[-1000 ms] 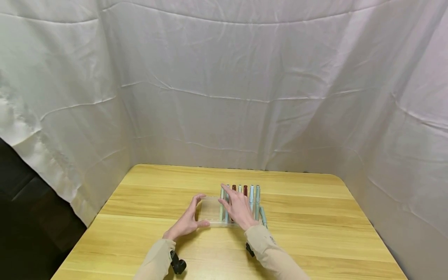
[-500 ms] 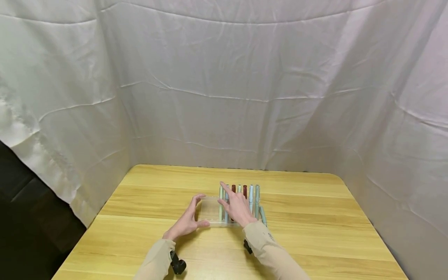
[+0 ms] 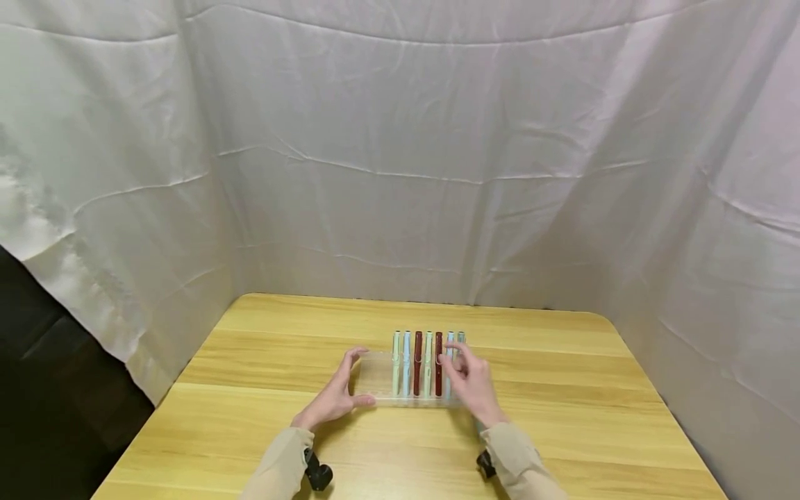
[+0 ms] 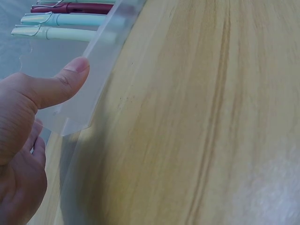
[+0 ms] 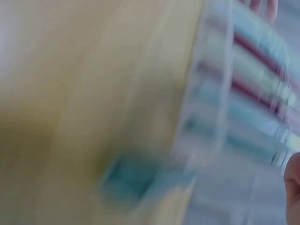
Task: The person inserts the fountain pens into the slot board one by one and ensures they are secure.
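A clear plastic pen tray (image 3: 375, 376) lies on the table with several capped pens side by side across it. From left they run light green (image 3: 396, 368), light blue (image 3: 407, 364), dark red (image 3: 417, 364), light green, dark red, light blue and teal (image 3: 461, 336). My left hand (image 3: 334, 394) grips the tray's left end, thumb at the front edge and fingers at the back corner. Over the right-hand pens hovers my right hand (image 3: 473, 385), fingers loosely bent with nothing visible in them; it partly covers the light blue and teal pens.
A loose teal pen (image 5: 131, 180), blurred in the right wrist view, lies by the tray's right end; the right hand and wrist mostly hide it from the head view. The wooden table (image 3: 562, 417) is bordered by hanging grey cloth (image 3: 400, 208).
My right hand has drawn back to the right, from over the middle pens to the right end, uncovering the left and middle pens. The left hand and tray have stayed put.
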### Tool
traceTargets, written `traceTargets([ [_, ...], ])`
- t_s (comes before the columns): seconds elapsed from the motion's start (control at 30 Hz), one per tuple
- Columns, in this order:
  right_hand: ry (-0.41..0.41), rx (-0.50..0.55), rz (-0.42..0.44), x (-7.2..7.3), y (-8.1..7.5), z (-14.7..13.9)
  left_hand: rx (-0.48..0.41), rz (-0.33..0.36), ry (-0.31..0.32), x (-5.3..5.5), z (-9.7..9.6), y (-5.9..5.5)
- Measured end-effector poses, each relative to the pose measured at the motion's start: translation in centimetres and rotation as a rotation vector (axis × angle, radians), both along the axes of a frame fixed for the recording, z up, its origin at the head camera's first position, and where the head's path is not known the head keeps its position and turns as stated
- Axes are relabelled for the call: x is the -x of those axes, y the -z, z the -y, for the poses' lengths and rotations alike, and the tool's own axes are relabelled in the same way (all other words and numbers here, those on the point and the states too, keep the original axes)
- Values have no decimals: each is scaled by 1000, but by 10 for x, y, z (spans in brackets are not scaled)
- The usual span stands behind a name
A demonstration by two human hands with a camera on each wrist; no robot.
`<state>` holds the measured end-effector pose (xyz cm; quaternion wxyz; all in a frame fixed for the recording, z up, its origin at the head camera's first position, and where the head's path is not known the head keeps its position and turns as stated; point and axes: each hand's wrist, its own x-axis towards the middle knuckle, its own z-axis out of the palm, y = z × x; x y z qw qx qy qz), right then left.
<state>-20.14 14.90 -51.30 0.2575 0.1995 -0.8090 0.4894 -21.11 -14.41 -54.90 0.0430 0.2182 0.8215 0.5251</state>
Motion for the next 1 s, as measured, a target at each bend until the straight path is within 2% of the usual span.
traceTargets([
  [0.1, 27, 70, 80, 3, 10, -28, 3, -3, -3, 0, 1, 0],
  [0.2, 43, 86, 248, 5, 16, -50, 12, -3, 0, 0, 1, 0],
  [0.33, 42, 20, 495, 5, 19, -68, 16, 0, -1, 0, 1, -1],
  [0.4, 24, -3, 568, 5, 21, -72, 13, 0, 0, -1, 1, -1],
  [0.57, -29, -30, 642, 5, 27, -79, 12, 3, 0, -2, 0, -2],
  [0.8, -110, -75, 668, 5, 27, -81, 3, 8, -1, -1, 0, -1],
  [1.0, -119, -103, 696, 6, 28, -81, 1, 7, -2, -1, 0, -2],
])
